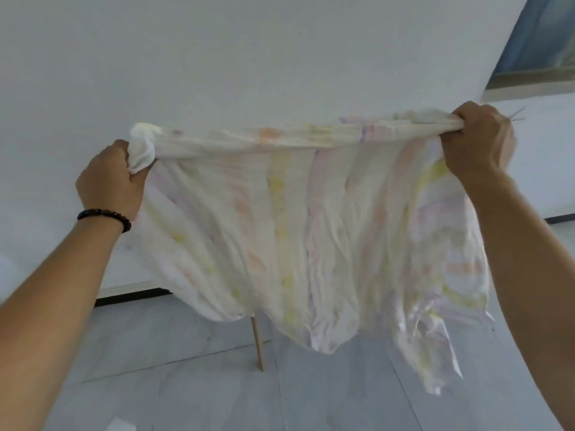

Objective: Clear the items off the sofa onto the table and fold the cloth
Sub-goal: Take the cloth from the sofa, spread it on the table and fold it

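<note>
Behind the cloth (311,231), stretched in both fisted hands' grip, a wooden leg (258,346) is half-hidden.

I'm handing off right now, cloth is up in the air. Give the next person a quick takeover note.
Left hand: fist shut on the cloth's bunched top edge, left end.
Right hand: fist shut on the same edge, right end.
Cloth: held up and stretched between both hands, hanging crumpled, clear of the grey floor; a wooden leg shows behind it.
Done: cloth lifted and spread.
Left: no fold made yet. Sofa and table are out of view, so whether the items are cleared cannot be told.
</note>
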Available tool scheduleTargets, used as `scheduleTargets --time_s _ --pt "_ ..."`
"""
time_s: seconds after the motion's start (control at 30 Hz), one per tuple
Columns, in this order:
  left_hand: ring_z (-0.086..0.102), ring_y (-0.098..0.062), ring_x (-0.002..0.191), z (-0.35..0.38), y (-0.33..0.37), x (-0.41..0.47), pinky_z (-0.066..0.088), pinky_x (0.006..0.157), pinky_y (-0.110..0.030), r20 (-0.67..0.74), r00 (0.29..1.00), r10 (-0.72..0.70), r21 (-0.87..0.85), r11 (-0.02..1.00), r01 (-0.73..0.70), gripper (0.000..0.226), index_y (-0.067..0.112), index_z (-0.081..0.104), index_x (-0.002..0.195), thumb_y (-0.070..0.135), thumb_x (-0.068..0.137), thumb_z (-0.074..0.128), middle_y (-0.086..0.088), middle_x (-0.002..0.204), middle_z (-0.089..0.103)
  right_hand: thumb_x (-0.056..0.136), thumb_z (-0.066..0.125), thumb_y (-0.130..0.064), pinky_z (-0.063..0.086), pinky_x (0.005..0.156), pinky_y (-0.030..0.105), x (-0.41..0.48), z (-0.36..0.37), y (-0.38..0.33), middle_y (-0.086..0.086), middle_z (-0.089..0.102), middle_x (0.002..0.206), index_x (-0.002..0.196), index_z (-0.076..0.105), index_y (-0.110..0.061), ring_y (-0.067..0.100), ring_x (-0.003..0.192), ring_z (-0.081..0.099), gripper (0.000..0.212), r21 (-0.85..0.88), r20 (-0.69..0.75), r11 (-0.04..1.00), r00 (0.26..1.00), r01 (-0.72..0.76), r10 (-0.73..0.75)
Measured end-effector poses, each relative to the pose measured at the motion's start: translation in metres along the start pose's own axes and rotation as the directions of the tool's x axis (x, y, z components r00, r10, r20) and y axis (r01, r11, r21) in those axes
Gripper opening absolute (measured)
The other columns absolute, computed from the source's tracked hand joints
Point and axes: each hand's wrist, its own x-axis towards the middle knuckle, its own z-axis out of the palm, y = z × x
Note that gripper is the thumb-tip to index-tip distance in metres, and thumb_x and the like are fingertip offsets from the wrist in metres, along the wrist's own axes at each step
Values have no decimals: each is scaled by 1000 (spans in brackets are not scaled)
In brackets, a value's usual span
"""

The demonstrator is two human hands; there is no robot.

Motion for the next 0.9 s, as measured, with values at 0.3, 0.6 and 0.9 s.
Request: scheduleTargets --time_s 0.3,0.6,0.9 --pt "53 -45 90 138 -54 78 41 61 -46 14 989 -146 60 988 145 24 3 54 97 27 94 56 -26 96 53 88 65 -16 48 76 42 83 136 -1 22 60 104 103 72 -9 43 91 61 18 -74 133 989 984 127 -116" --pt "54 -44 88 285 -105 127 39 62 -44 204 916 -346 61 938 341 21 4 56 98 24 95 49 -26 97 54 97 53 -26 49 74 40 94 282 35 12 61 109 111 73 -25 38 96 63 24 -342 408 938 908 51 100" --pt "56 -31 65 371 -130 107 42 58 -28 590 633 -501 144 837 529 38 11 58 61 40 84 66 -11 66 58 100 30 -15 57 42 32 83 363 49 19 71 91 131 49 -6 28 59 72 37 8 578 543 447 -840 683"
